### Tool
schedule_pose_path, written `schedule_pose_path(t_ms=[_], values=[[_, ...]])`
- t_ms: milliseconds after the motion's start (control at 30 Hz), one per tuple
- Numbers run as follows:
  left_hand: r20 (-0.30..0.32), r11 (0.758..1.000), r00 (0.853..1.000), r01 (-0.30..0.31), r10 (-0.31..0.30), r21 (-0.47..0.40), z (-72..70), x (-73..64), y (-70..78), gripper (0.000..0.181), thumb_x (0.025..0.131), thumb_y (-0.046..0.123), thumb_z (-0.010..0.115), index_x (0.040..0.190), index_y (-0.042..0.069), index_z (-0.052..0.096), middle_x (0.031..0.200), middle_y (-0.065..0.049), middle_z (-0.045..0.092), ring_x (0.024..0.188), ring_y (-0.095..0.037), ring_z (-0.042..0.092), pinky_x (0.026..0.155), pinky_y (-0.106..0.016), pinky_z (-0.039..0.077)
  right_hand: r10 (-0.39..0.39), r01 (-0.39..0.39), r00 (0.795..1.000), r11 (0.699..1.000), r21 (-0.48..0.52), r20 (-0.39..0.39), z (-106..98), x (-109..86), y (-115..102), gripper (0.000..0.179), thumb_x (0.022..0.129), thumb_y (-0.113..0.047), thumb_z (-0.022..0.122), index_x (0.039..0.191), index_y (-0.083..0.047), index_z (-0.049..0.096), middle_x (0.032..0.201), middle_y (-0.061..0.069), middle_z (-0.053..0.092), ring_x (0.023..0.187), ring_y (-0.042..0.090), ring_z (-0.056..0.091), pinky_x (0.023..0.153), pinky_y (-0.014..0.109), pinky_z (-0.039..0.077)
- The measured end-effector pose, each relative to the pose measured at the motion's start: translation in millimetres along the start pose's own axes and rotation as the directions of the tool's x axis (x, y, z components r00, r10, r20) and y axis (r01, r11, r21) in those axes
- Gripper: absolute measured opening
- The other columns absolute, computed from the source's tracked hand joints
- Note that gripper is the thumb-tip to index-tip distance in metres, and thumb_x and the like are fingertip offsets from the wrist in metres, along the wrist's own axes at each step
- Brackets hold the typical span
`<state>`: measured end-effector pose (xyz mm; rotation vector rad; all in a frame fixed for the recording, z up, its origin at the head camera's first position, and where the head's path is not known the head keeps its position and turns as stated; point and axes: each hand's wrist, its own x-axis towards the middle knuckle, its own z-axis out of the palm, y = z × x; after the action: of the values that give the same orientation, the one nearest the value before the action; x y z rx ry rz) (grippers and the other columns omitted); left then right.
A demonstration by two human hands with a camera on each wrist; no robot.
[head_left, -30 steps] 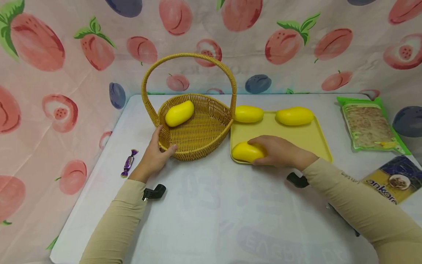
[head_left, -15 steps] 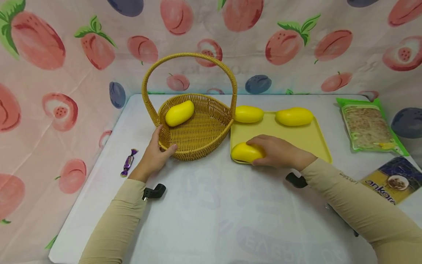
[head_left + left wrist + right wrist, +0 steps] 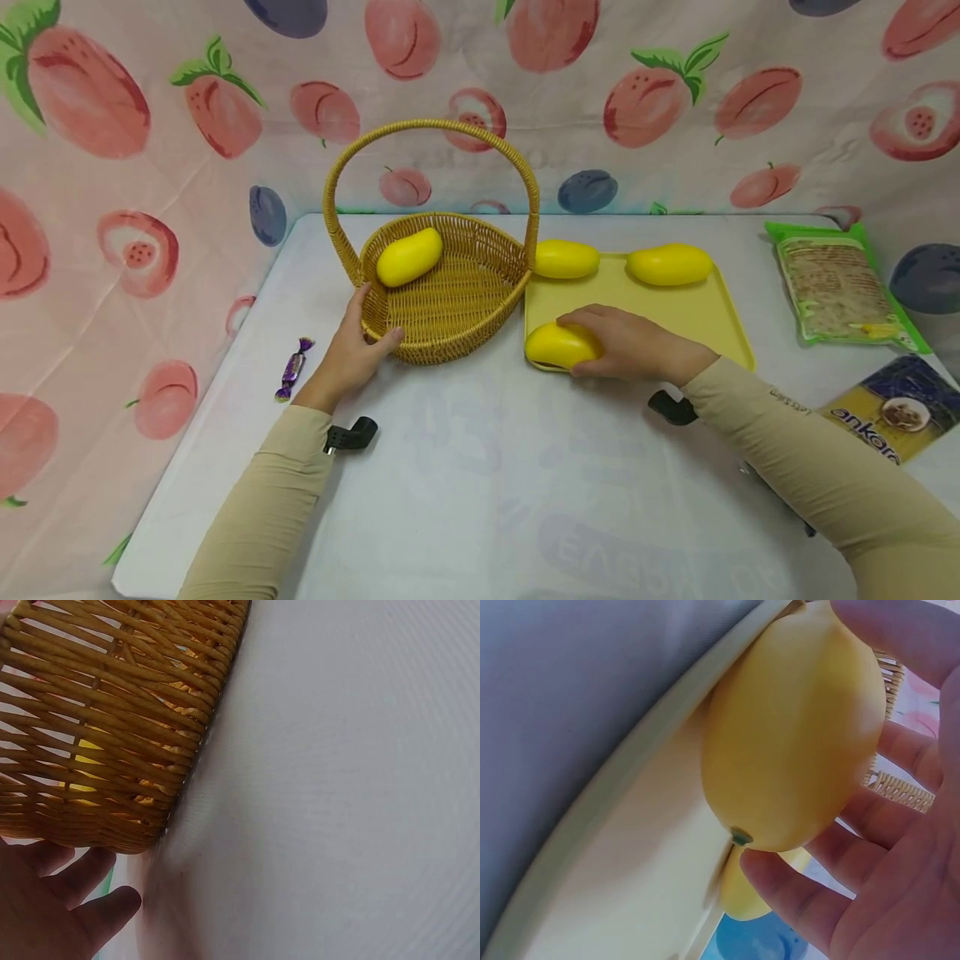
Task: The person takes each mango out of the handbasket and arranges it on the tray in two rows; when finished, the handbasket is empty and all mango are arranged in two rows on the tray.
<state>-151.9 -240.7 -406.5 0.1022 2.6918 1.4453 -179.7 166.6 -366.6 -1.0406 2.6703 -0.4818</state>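
My right hand [image 3: 626,343] grips a yellow mango [image 3: 557,345] at the front left corner of the pale yellow tray [image 3: 637,304]. In the right wrist view the thumb and fingers reach round this mango [image 3: 787,735], and its small green stem end shows. My left hand [image 3: 351,354] holds the rounded left front side of a woven basket [image 3: 480,337]. Its thumb lies at the front rim, and the other fingers [image 3: 109,915] touch the outer weave from below the side. Inside the basket, at its left, lies another mango [image 3: 409,257].
Two more mangoes, a left one [image 3: 567,260] and a right one [image 3: 670,264], lie along the tray's back. A purple wrapped candy [image 3: 295,370] is left of the basket. At right lie a green-edged food packet [image 3: 840,287] and a blue-and-gold packet [image 3: 896,408]. The tall basket handle [image 3: 431,125] arches upward.
My right hand and the mango in its grip have shifted very slightly left. The left hand and the basket stay in place.
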Motion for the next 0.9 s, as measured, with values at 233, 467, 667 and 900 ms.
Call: schedule_pose_path(t_ms=[233,467,667,900], values=[[-0.004,1.0,1.0,0.0,0.0,0.0,0.5,-0.8,0.3,0.094,0.097,0.039,0.064,0.162,0.018,-0.001,0.167,-0.012,0.003,0.151,-0.032,0.008,0.12,-0.053,0.01,0.009,-0.009,1.0,1.0,0.019,0.007,-6,1.1,-3,0.071,0.086,-0.033,0.079,0.143,-0.002,0.05,0.142,0.017,0.053,0.131,0.037,0.046,0.109,0.055,0.036],[-0.005,1.0,1.0,-0.001,0.001,0.005,-0.3,-0.7,-0.3,0.094,0.097,0.041,0.063,0.162,0.018,-0.001,0.167,-0.013,0.004,0.151,-0.033,0.008,0.12,-0.054,0.01,0.003,-0.003,1.0,1.0,0.019,-0.008,-17,3.9,-6,0.067,0.089,-0.03,0.077,0.143,-0.001,0.05,0.143,0.018,0.052,0.132,0.038,0.046,0.109,0.054,0.037],[-0.002,1.0,1.0,0.004,-0.004,0.013,-0.5,-0.5,0.6,0.093,0.098,0.038,0.063,0.162,0.019,-0.002,0.167,-0.013,0.003,0.151,-0.033,0.008,0.12,-0.054,0.01,-0.002,0.003,1.0,1.0,0.03,-0.02,-31,9.3,-12,0.068,0.091,-0.033,0.076,0.145,-0.001,0.049,0.145,0.017,0.051,0.134,0.037,0.044,0.111,0.054,0.034],[-0.004,1.0,1.0,0.001,0.0,0.014,-0.3,-1.2,0.1,0.093,0.098,0.039,0.063,0.162,0.019,-0.001,0.167,-0.012,0.004,0.151,-0.033,0.009,0.119,-0.054,0.011,-0.021,0.021,0.999,0.999,0.03,-0.029,-44,21.5,-27,0.067,0.093,-0.035,0.073,0.146,-0.004,0.049,0.146,0.016,0.05,0.135,0.036,0.044,0.111,0.053,0.034]])
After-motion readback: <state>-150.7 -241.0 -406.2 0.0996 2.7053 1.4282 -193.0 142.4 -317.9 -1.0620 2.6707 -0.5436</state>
